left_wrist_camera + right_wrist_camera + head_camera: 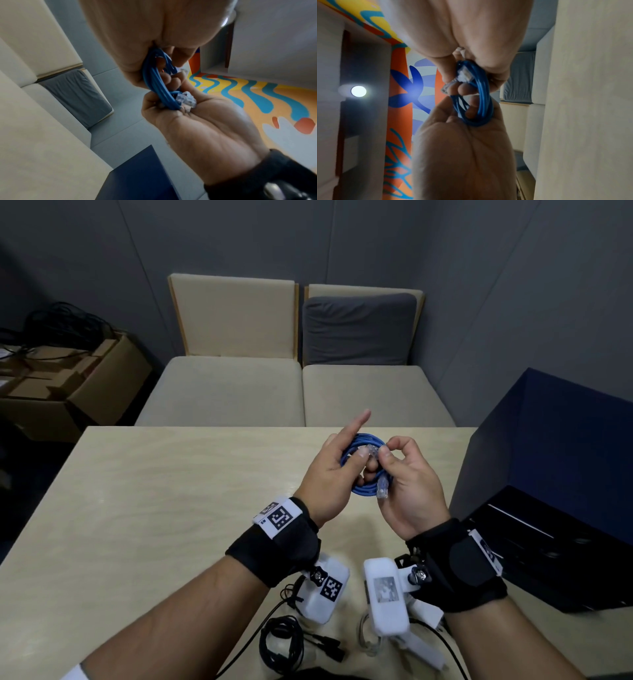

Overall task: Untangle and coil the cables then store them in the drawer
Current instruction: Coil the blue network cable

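Blue cable, coiled, held above table; left hand gripping loops, forefinger straight; right hand pinching coil beside clear plug.

- Coiled cable is hanging centre frame, above the surface.
- Loose cables are lying on it, bottom centre.
- Drawer unit is standing right.

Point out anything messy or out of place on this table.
Nothing is spilled or broken. The black cable lies in loose loops at the near edge of the table, not yet coiled. On the blue cable, held by the left hand and right hand, one clear plug sticks out loose.
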